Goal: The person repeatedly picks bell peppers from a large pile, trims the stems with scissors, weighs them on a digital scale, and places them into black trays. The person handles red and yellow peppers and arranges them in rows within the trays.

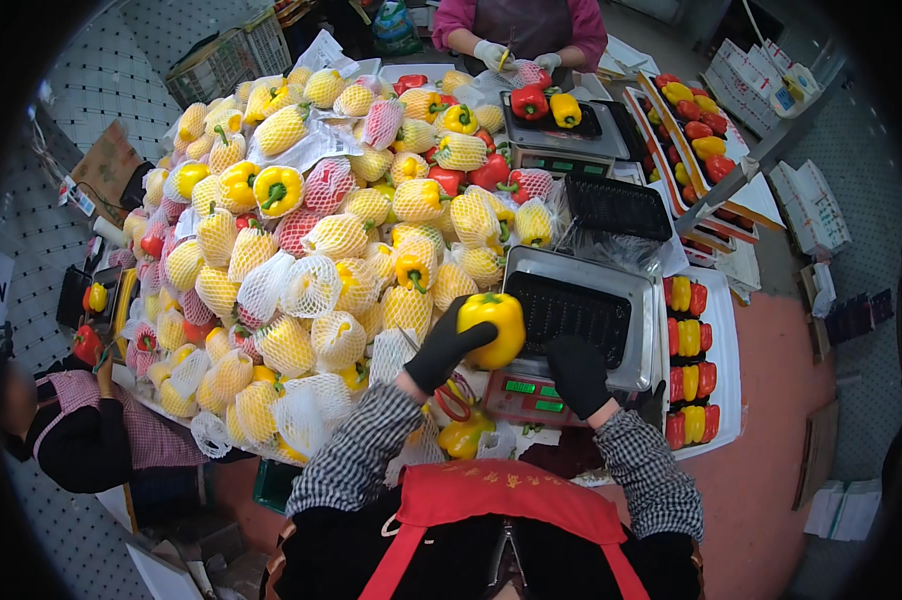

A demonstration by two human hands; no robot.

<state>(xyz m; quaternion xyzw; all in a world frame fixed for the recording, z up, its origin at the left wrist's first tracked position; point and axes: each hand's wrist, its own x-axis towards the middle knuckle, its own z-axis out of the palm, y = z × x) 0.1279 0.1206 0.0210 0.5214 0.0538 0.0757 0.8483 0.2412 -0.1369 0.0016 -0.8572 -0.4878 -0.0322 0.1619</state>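
Note:
My left hand (448, 346), in a black glove, grips a yellow bell pepper (493, 330) beside the near scale. Over the lower right edge of a black plastic tray (563, 315) is my right hand (580, 373), also black-gloved; its finger pose is hard to make out, and no item shows in it. The black tray lies on the metal pan (643, 330) of a red digital scale (514, 397) with lit green displays. Red-handled scissors (452, 401) lie below my left wrist, near another yellow pepper (462, 436).
Net-wrapped yellow and red peppers (338, 232) are heaped at the left. Black trays (617, 206) stand behind the pan. A white foam box (725, 360) at the right holds packed peppers. One co-worker (529, 37) works across the table, another (105, 427) at the left.

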